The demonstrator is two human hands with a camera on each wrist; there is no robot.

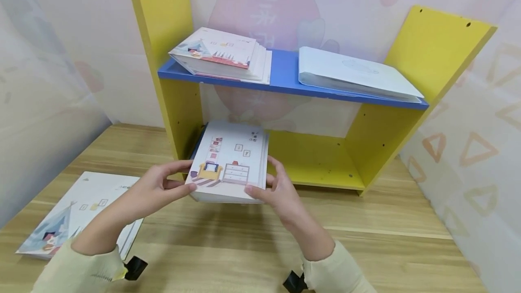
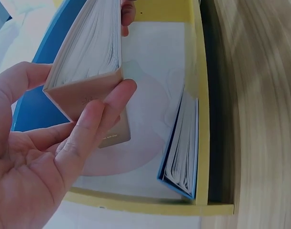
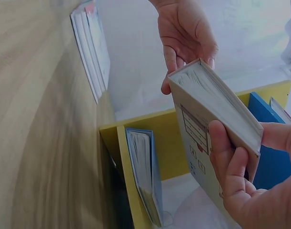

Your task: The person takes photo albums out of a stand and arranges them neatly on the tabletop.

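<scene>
Both hands hold a thick book [image 1: 228, 166] with a white cover that shows a yellow armchair and a chest of drawers. It is in front of the lower shelf, its far end reaching over that shelf. My left hand [image 1: 156, 191] grips the near left side, and my right hand [image 1: 282, 193] grips the near right side, thumb on the cover. The left wrist view shows the page edges and brown spine [image 2: 83, 100] between the left fingers and thumb. A blue-covered book [image 2: 181, 152] lies on the lower shelf, mostly hidden by the held book in the head view.
The yellow shelf unit [image 1: 163, 17] has a blue upper board [image 1: 282, 69]. On this board, a stack of white books [image 1: 220, 51] sits left and a pale blue book [image 1: 354, 71] right. Another white book [image 1: 77, 207] lies on the wooden table [image 1: 366, 238], partly behind my left forearm.
</scene>
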